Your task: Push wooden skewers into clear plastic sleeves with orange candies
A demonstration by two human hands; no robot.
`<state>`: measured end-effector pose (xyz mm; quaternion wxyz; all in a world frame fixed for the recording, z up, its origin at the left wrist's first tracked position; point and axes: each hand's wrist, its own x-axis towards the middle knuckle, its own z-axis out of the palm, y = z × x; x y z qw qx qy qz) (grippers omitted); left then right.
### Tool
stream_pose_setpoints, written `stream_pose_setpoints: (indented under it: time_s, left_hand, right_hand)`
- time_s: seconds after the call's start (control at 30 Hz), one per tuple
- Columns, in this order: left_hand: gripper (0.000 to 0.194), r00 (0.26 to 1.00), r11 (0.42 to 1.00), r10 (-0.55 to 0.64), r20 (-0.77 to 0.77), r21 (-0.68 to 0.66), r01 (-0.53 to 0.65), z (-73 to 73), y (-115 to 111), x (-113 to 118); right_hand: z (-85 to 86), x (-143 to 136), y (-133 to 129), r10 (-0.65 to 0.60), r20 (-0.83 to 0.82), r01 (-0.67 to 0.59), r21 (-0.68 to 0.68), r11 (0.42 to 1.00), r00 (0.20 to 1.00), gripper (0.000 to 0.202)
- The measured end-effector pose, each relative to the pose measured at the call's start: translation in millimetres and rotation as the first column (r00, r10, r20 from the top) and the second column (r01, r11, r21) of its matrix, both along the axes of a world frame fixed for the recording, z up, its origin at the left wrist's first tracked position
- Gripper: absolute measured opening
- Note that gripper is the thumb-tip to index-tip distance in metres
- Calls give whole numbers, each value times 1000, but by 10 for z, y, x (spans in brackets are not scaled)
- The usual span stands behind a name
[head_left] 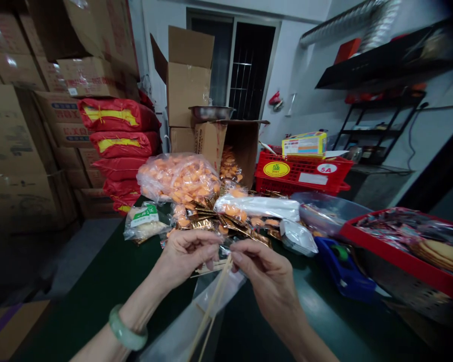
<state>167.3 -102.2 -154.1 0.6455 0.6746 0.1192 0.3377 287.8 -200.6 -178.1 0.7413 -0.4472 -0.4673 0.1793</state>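
- Sticks (215, 296), thin: upper ends in R hand (268, 271), rest slanting down over clear plastic (177, 329).
- R fingers pinched on sticks; light grip, ends aligned, wd help.
- L hand (186, 256): fingers narrow (can't tell what's in them); closeness to R gives better ctrl.
- Beyond, on bench (109, 281): gold packets (204, 223), bag of orange pcs (177, 176).

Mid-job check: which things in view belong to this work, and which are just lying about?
Apparently in use:
sticks, at the right hand's fingertips
clear bag, with the sticks over or inside it

Probably just lying about:
red sacks
metal bowl
yellow box
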Motion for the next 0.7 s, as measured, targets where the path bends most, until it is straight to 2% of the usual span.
stream_pose_setpoints:
  time_s: [0.13, 0.37, 0.53, 0.63, 0.7]
  left_hand:
    - [21, 998, 998, -56, 42, -34, 58, -58, 64, -18]
    - [13, 988, 983, -155, 13, -103, 155, -46, 110, -36]
    - [24, 961, 955, -263, 88, -117, 272, 15, 149, -66]
    - [37, 971, 966, -228, 71, -106, 234, 42, 147, -70]
    - [40, 988, 985, -154, 12, -72, 154, 54, 126, -62]
  right_hand:
    - [-92, 47, 53, 97, -12, -96, 43, 994, 995, 12]
    - [-24, 90, 5, 2, 308, -33, 94, 995, 951, 16]
    - [-44, 118, 13, 18, 331, -57, 108, 993, 944, 18]
    - [-87, 117, 59, 18, 303, -48, 90, 995, 953, 15]
    - [-103, 104, 103, -6, 284, -18, 80, 997, 959, 12]
